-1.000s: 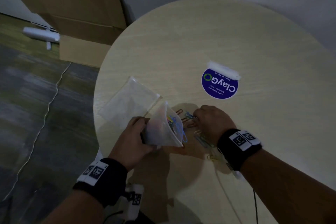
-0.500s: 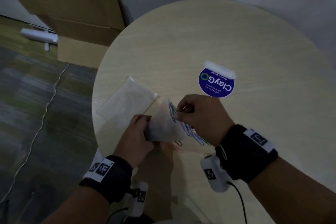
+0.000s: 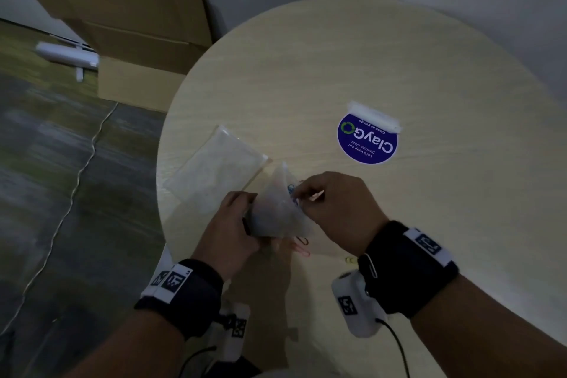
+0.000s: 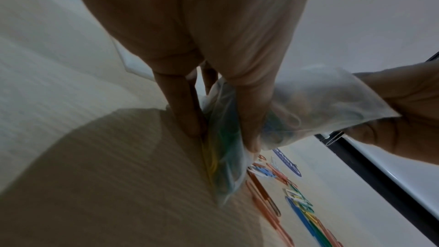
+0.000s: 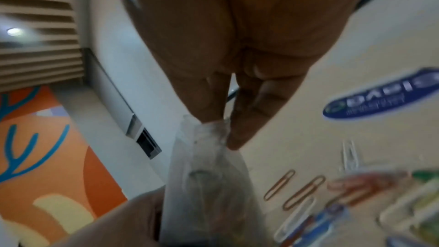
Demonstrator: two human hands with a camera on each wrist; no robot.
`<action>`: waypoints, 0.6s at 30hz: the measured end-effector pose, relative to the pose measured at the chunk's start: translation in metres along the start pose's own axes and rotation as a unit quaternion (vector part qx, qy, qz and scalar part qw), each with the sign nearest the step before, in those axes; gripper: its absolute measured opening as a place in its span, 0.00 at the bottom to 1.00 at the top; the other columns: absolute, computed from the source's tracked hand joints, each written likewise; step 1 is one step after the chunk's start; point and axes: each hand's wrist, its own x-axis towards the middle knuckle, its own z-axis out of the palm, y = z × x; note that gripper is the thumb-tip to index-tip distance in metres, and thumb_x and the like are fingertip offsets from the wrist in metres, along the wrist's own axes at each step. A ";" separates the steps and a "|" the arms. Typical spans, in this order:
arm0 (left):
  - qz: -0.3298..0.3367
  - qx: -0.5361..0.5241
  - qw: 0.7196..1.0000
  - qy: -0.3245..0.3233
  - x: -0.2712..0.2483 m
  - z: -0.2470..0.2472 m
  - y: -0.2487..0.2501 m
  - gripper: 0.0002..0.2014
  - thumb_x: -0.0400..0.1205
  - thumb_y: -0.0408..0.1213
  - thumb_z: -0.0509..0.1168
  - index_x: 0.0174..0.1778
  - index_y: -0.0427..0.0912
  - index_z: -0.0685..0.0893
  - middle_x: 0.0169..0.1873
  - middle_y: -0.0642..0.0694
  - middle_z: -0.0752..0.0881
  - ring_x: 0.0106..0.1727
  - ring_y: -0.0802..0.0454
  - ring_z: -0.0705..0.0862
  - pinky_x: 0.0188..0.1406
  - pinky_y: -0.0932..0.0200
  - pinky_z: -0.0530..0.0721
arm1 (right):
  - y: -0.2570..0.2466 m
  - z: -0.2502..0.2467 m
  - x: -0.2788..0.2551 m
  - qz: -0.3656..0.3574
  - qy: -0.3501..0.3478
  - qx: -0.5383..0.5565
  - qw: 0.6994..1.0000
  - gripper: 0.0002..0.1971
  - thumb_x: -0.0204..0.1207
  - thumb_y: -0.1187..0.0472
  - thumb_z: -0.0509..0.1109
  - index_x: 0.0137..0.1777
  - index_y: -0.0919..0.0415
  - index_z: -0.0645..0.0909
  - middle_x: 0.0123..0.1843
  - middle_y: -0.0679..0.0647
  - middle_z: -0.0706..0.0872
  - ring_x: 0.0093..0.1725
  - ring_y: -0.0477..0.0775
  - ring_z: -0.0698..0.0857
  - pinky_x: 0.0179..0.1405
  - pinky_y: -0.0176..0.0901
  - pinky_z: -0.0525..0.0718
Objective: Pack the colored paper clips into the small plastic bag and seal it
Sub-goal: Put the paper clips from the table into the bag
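Observation:
My left hand [image 3: 245, 213] grips the small clear plastic bag [image 3: 274, 209] by its lower part, just above the round table [image 3: 337, 49]. Blue, green and yellow clips show through the bag [image 4: 225, 157]. My right hand [image 3: 302, 195] is at the bag's mouth, its fingertips [image 5: 234, 138] pinched there on paper clips; a pink clip [image 3: 316, 196] sticks out between the fingers. Several loose coloured paper clips [image 4: 301, 204] lie on the table under and beside the bag, and two orange clips [image 5: 304, 191] lie apart from the pile.
A larger clear packet [image 3: 214, 172] lies flat left of the bag, near the table's edge. A blue round sticker [image 3: 367, 139] sits further back on the table. On the floor to the left are a cardboard box [image 3: 138, 40] and a thin cable [image 3: 82, 163].
My right hand left the loose clips on the table, rose with a bunch of them and came to the bag's mouth. The left hand has kept its hold on the bag.

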 end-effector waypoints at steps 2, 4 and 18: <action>0.005 -0.019 1.000 0.003 -0.001 -0.002 0.002 0.28 0.64 0.31 0.82 0.56 0.55 0.79 0.54 0.68 0.73 0.52 0.60 0.82 0.48 0.68 0.82 | -0.003 0.000 0.000 -0.001 0.013 0.030 0.999 0.09 0.69 0.65 0.71 0.45 0.53 0.90 0.44 0.49 0.90 0.39 0.46 0.86 0.47 0.42 0.83; 0.005 -0.041 0.999 0.009 -0.004 -0.007 0.003 0.29 0.66 0.34 0.83 0.58 0.57 0.78 0.57 0.69 0.73 0.53 0.64 0.81 0.46 0.65 0.86 | -0.004 -0.002 -0.002 -0.011 0.045 0.053 0.998 0.10 0.70 0.66 0.71 0.44 0.51 0.90 0.43 0.47 0.89 0.36 0.45 0.86 0.43 0.41 0.84; 0.005 -0.098 0.995 0.016 -0.001 -0.009 -0.020 0.44 0.61 0.29 0.85 0.53 0.83 0.73 0.61 0.68 0.75 0.59 0.50 0.85 0.57 0.45 0.87 | 0.101 0.009 -0.060 0.122 -0.110 -0.174 0.971 0.21 0.63 0.50 0.76 0.54 0.53 0.75 0.50 0.53 0.76 0.49 0.63 0.81 0.48 0.51 0.79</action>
